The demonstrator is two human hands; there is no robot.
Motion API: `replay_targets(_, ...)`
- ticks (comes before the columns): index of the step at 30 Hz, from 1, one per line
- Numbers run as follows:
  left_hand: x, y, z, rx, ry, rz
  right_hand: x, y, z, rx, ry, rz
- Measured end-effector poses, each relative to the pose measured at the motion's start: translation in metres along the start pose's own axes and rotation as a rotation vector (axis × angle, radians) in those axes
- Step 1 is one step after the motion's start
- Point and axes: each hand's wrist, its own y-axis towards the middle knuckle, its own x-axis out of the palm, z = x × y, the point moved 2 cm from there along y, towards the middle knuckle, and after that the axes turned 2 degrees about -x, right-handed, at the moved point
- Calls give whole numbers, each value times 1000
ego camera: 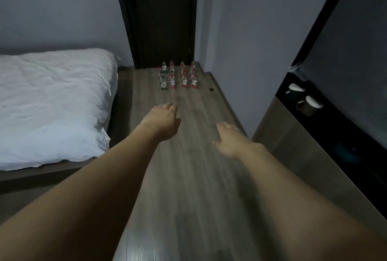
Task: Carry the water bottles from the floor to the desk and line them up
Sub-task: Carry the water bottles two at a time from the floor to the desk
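Observation:
Several small water bottles (178,75) stand in rows on the wooden floor in front of a dark door, most with red labels and caps, a few at the left with green labels. My left hand (162,119) and my right hand (229,140) both reach forward over the floor, well short of the bottles. Their fingers are relaxed and neither hand holds anything. At the right runs a dark desk surface (335,118).
A bed with white bedding (52,103) fills the left. The dark door (161,20) carries a yellow notice. Two cups with white lids (307,103) sit on the desk. A small dark round object (211,89) lies on the floor by the right wall.

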Motion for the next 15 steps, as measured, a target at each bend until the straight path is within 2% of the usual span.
replay_targets(10, 35, 102, -68, -17, 0, -98, 9, 132, -17, 59, 34, -61)
replay_targets(15, 24, 178, -119, -2, -9, -117, -18, 208, -37, 94, 40, -42)
